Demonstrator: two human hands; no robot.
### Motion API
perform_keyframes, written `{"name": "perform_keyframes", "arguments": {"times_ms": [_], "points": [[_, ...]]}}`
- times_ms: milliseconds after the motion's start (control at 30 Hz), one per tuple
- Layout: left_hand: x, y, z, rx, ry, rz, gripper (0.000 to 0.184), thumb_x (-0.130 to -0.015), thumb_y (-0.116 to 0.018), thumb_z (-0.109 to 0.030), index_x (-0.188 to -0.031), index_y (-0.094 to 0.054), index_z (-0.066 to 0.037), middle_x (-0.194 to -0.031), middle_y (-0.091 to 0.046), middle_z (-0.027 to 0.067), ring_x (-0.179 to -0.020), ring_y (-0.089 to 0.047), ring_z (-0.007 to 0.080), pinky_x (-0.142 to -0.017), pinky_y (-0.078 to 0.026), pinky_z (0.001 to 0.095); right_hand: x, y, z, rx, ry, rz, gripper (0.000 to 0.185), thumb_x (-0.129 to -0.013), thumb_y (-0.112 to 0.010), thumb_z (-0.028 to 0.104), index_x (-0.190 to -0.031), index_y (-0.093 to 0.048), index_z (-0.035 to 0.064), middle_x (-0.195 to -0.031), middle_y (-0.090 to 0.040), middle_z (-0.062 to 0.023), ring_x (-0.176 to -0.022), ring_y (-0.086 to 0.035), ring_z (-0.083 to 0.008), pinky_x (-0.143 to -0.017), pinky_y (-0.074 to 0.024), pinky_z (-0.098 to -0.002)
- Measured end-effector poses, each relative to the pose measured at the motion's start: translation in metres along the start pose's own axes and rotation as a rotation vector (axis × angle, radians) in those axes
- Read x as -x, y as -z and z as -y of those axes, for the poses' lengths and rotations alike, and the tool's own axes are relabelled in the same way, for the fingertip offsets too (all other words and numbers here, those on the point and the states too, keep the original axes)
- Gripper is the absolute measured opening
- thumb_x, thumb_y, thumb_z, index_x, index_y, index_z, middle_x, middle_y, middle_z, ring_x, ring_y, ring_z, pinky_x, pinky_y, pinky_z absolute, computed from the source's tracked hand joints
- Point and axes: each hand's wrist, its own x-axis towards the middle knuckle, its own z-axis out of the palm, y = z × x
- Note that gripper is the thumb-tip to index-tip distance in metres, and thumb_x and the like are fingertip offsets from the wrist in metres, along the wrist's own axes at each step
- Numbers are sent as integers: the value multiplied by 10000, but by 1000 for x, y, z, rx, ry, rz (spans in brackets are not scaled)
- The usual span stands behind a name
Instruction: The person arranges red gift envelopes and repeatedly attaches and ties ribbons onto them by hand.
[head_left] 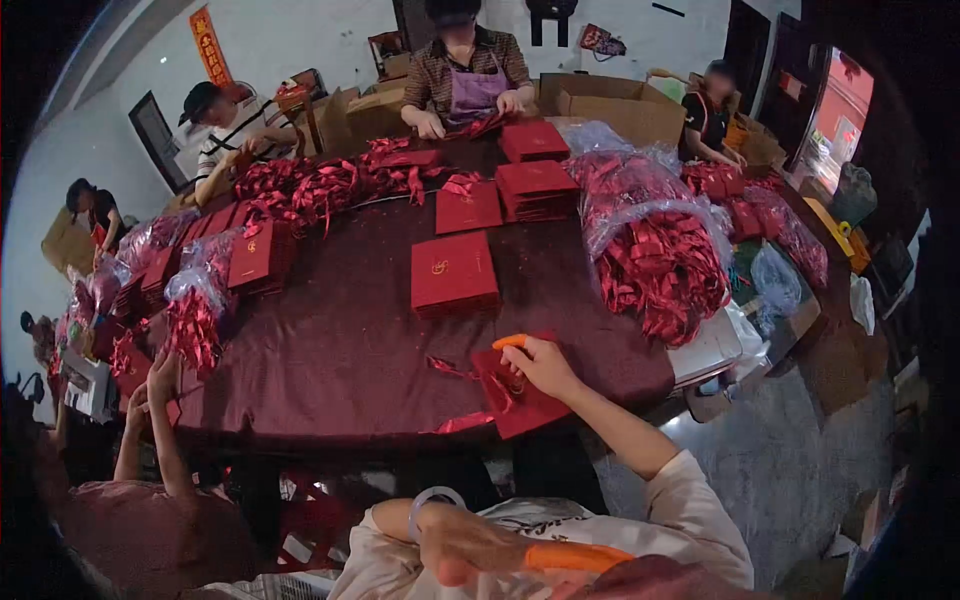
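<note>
My right hand (pixel 540 368) is over a red card-like folder (pixel 535 412) at the table's near edge. Its fingers are curled together, and an orange finger cover is on one of them; what they pinch is hidden. A loose red ribbon (pixel 452 368) lies left of the folder, and another ribbon end (pixel 465 423) sticks out at its lower left. Close to the camera is my left hand (pixel 485 550), with a pale bangle (pixel 435 497) at the wrist and an orange-covered finger pointing right. Its other fingers are mostly hidden. A blurred reddish shape (pixel 660 582) is beside it.
Ahead stands a stack of red folders (pixel 455 275), with more stacks (pixel 537 190) behind. A plastic bag of red ribbons (pixel 660 250) lies to the right; ribbon heaps (pixel 320 190) cover the far left. Several people sit around the table (pixel 330 330), one person's hands (pixel 155 390) at left.
</note>
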Motion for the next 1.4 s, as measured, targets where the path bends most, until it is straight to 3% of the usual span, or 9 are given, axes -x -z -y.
{"name": "perform_keyframes", "arguments": {"times_ms": [333,500,800,867,933,967,1000,1333,1400], "points": [[-4,-5,17,-20,-2,123,1005,-772,-396,-714,-1322,-222,109,-1032,-390,118,-870,-435,197,-790,-379,311,3,2,5,-13,2,17,255,-914,-492,184,-1088,-592,26,-846,-625,-48,-723,-578,-103,-654,-470,-252],[-8,2,15,-45,-9,174,1013,-768,-383,-725,-1317,-230,112,-1034,-392,126,-877,-435,201,-785,-377,310,2,0,3,-23,-21,6,247,-916,-487,175,-1086,-601,37,-811,-602,-2,-690,-523,-58,-631,-452,-207],[-2,-8,26,-37,-37,245,1030,-760,-358,-747,-1309,-245,118,-1037,-395,140,-889,-436,210,-777,-374,308,0,0,-3,-22,-27,20,245,-919,-481,161,-1100,-591,36,-811,-585,7,-671,-507,-54,-607,-447,-204],[-9,-1,24,4,-56,216,1034,-758,-353,-751,-1307,-249,119,-1038,-395,143,-892,-436,212,-775,-373,307,3,0,4,-109,-98,21,240,-924,-472,159,-1097,-589,40,-808,-576,7,-676,-504,-55,-608,-443,-199],[-12,-5,31,63,-83,162,1038,-757,-347,-756,-1306,-252,120,-1038,-396,146,-894,-436,213,-773,-372,307,-1,0,-4,-116,-22,-3,244,-933,-459,168,-1096,-574,28,-804,-572,0,-675,-501,-52,-603,-438,-188],[-15,-8,37,96,-103,133,1040,-756,-345,-758,-1305,-254,121,-1039,-396,148,-896,-436,214,-773,-372,307,1,1,3,-235,-127,3,253,-938,-451,172,-1103,-563,16,-806,-575,-5,-666,-498,-50,-601,-438,-186],[-13,-5,37,127,-128,105,1043,-755,-342,-761,-1304,-255,121,-1039,-396,150,-897,-436,215,-772,-372,307,-3,2,-8,-187,-50,-16,262,-943,-441,179,-1104,-557,9,-810,-580,-10,-666,-502,-49,-603,-439,-189],[6,-4,47,219,-224,20,1063,-747,-317,-782,-1296,-270,127,-1042,-399,164,-909,-437,224,-763,-368,305,-4,4,-5,-329,-71,-59,284,-959,-408,189,-1112,-547,-6,-813,-592,-38,-660,-532,-68,-591,-465,-212],[21,14,34,-199,-152,-196,945,-768,-466,-666,-1272,-324,121,-1052,-437,152,-851,-467,208,-738,-387,317,-4,4,-5,-330,-60,-55,288,-958,-410,194,-1114,-547,-6,-814,-593,-36,-662,-533,-67,-598,-464,-211]]}}
